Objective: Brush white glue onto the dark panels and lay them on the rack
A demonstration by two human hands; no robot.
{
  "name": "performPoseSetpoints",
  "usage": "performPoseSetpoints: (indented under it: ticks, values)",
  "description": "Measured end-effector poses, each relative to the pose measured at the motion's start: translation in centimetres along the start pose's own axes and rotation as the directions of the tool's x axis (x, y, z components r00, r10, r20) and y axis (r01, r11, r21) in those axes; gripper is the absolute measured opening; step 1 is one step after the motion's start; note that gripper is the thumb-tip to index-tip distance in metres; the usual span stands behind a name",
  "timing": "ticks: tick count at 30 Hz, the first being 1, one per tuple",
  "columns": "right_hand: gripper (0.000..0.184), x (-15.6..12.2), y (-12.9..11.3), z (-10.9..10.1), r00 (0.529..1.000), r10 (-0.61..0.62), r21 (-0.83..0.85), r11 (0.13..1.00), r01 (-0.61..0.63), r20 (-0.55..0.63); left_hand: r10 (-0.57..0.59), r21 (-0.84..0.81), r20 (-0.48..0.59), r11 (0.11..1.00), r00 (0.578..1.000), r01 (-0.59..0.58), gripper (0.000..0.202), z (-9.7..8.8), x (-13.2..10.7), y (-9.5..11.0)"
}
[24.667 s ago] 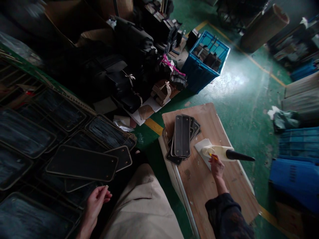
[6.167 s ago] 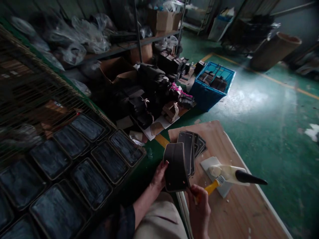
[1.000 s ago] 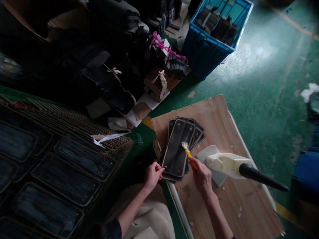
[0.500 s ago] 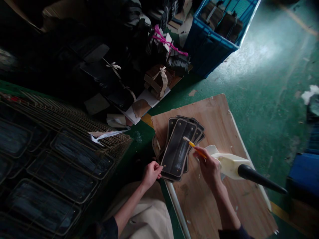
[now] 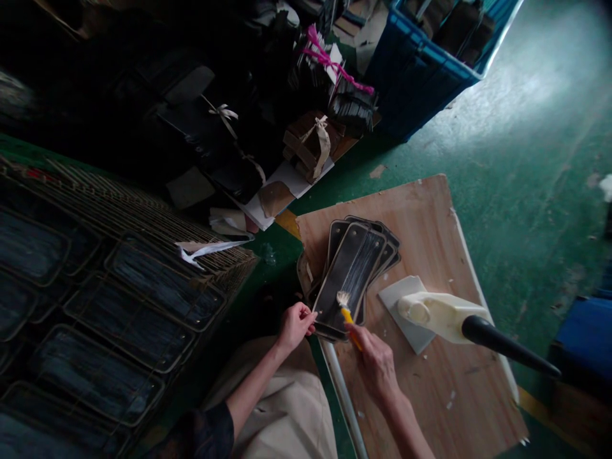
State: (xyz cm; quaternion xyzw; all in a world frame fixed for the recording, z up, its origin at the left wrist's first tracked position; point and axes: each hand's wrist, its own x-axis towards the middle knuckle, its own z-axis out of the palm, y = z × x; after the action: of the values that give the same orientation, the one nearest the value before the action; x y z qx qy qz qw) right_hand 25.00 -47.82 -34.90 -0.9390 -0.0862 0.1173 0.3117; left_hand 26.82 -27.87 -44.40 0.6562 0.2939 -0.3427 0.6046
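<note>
A small brush (image 5: 345,307) with a yellow handle and pale bristles is held in my right hand (image 5: 377,362). Its bristles touch the lower part of the top black panel (image 5: 343,273), a rounded rectangle with holes near its corners. Wet-looking streaks run along that panel's right side. Several similar panels lie fanned beneath it at the table's left edge. My left hand (image 5: 293,326) pinches the panel's lower left corner between thumb and fingers. To the right, a cream bottle (image 5: 442,312) with a long black nozzle lies near a pale square sheet (image 5: 406,328).
The wooden table (image 5: 459,395) has white specks on it. Left of me, a wire rack (image 5: 229,268) carries more streaked black panels. Tied bundles (image 5: 310,150) are stacked beyond it. A blue crate (image 5: 415,76) stands at the back on the green floor.
My right hand has drawn the brush down and toward me along the panel, away from the bottle. The streaks now cover a wider strip. My left hand stays at the corner.
</note>
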Motion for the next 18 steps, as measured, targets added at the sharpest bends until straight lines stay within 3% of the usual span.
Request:
performPoseSetpoints:
  ticks: [3,7,10,13,16,18]
  values:
    - [0.023,-1.7,-1.7,-0.5,0.987,0.100,0.159,0.980,-0.120,0.126,-0.007,-0.031,0.007,1.000,1.000,0.007,0.028,0.0,-0.1,0.2]
    - [0.020,1.4,0.2,-2.3,0.961,0.173,0.327,0.915,-0.238,0.217,-0.007,-0.035,0.009,0.999,1.000,0.007,0.027,-0.2,-0.1,0.6]
    - [0.021,5.9,3.7,-3.4,0.971,0.211,0.375,0.896,-0.237,0.108,0.005,-0.036,0.042,0.999,0.999,-0.004,0.028,-0.3,0.0,0.9]
    - [0.021,10.0,6.0,-4.1,0.964,0.242,0.370,0.910,-0.185,-0.114,0.020,-0.042,0.069,0.999,0.997,-0.018,0.027,-0.4,0.2,0.9]
    - [0.023,12.5,6.5,-4.4,0.909,0.239,0.310,0.942,-0.131,-0.342,0.039,-0.031,0.068,0.999,0.997,-0.037,0.022,-0.4,0.3,0.7]
    - [0.025,13.1,6.3,-4.1,0.888,0.207,0.258,0.960,-0.105,-0.410,0.041,-0.030,0.064,0.999,0.997,-0.039,0.020,-0.4,0.4,0.6]
